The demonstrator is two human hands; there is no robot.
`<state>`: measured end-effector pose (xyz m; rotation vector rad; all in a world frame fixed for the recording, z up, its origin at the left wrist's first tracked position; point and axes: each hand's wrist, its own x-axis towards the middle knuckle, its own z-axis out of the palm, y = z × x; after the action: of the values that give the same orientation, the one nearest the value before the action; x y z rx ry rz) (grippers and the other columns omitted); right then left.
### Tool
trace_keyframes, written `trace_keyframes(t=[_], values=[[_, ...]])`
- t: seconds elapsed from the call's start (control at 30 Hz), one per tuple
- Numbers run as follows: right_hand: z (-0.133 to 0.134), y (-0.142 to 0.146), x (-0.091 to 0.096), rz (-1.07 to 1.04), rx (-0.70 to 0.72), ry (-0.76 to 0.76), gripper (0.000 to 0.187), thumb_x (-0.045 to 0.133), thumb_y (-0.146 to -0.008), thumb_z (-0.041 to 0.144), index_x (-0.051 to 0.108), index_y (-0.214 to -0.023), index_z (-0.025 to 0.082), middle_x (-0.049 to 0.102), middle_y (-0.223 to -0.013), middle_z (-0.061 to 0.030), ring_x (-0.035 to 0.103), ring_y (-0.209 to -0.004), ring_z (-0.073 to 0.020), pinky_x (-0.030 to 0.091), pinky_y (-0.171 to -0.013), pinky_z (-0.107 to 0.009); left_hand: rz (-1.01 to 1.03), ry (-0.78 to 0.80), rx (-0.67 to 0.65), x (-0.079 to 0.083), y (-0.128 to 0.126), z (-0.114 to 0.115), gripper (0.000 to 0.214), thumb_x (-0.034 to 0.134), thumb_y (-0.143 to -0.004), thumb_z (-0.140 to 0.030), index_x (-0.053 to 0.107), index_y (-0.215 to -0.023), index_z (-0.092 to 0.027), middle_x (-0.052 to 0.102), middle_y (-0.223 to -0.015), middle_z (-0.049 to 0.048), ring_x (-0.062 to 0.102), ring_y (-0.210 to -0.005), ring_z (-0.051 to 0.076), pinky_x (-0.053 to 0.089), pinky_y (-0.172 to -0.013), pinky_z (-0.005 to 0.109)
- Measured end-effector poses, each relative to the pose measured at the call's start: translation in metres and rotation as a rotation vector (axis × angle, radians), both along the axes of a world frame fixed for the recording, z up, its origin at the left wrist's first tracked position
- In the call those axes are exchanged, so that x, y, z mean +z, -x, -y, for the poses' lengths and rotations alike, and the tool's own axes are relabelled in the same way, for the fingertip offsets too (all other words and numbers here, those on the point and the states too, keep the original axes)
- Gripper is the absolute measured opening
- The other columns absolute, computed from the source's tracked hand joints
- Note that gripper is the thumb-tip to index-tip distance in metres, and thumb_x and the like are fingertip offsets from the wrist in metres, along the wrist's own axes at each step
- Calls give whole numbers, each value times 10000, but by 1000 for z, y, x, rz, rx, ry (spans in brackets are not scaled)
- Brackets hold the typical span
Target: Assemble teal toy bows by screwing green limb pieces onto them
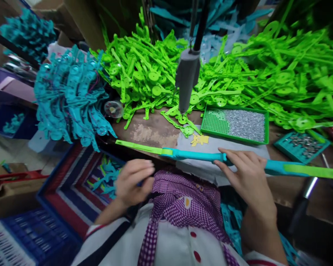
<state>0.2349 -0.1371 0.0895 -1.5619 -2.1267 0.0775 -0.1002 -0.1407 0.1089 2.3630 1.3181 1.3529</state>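
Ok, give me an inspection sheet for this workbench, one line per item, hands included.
Surface: worn brown bench, a grey cloth at its near edge.
Job's things: long teal and green strip lying along the bench edge, over the cloth.
Clutter: heap of green plastic parts; bundle of teal parts; green tray of small silver pieces; teal tray; yellow figure.
Hands: right hand rests on the strip; left hand curled near the bench edge, contents unclear.
Cables: nothing seen.
Surroundings: hanging grey tool; blue crates on the left.
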Motion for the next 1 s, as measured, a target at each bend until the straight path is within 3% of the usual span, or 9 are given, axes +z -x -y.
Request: trace_keyframes(t=[0.03,0.13,0.23,0.4,0.57,0.67,0.77,0.9,1.0], values=[[1,3,2,13,4,19,377,549,-1007,452,636,-1289,216,736,-1065,-73,615,-988,-268,341,-854,-402,-9,-40,-45,-14,-20,4,492,668,-924,-333,551,-1402,-347,735,-1073,29,716,-984,207,593,-908,391],[-4,11,3,22,28,83,396,517,-1010,502,658,-1248,218,736,-1034,-75,614,-963,-270,356,-811,-391,-321,100,-139,-42,-73,-14,634,666,-943,-389,445,-1517,-235,688,-1284,120,664,-1185,253,510,-1060,445],[-16,14,-1,13,-3,96,416,497,-1008,533,686,-1171,201,740,-989,-89,623,-936,-275,388,-800,-394,-554,350,-234,-47,-97,-51,603,691,-921,-270,508,-1495,-305,739,-1152,70,705,-1034,233,559,-906,376],[-17,5,2,-33,-62,-36,341,502,-1023,417,646,-1278,241,688,-1287,-103,619,-1207,-287,426,-959,-443,-462,641,-368,-37,-94,-103,548,743,-834,-268,649,-1373,-307,770,-1171,45,712,-1024,240,547,-918,369],[38,-38,11,63,-217,-316,390,679,-930,272,649,-1317,307,719,-1270,-70,678,-1184,-304,424,-1031,-479,-364,796,-631,-40,-90,-140,566,783,-783,-342,686,-1334,-252,767,-1191,43,714,-1014,249,547,-903,366],[61,-67,4,203,-201,-248,440,688,-925,283,626,-1358,334,721,-1294,-68,697,-1160,-319,393,-1075,-503,-310,909,-795,-46,-83,-162,515,803,-765,-369,737,-1260,-245,795,-992,33,705,-775,215,553,-704,339],[61,-86,-10,273,-204,-243,436,684,-925,290,629,-1353,346,753,-1229,-55,726,-1095,-296,401,-1061,-475,-322,1044,-914,-46,-79,-183,361,775,-786,-380,802,-1120,-244,748,-719,19,627,-558,174,497,-545,315],[42,-102,-27,273,-192,-242,340,676,-930,360,701,-1269,368,780,-1154,-38,729,-997,-245,420,-881,-417,-385,1358,-878,-35,-87,-199,169,781,-725,-370,823,-818,-237,690,-598,21,615,-514,183,479,-504,313],[26,-110,-34,252,-176,-220,285,682,-916,412,745,-1193,394,797,-1079,-27,730,-927,-241,393,-785,-411,-434,1489,-780,-29,-100,-208,184,828,-643,-362,807,-753,-217,718,-643,39,636,-554,202,498,-545,326]])
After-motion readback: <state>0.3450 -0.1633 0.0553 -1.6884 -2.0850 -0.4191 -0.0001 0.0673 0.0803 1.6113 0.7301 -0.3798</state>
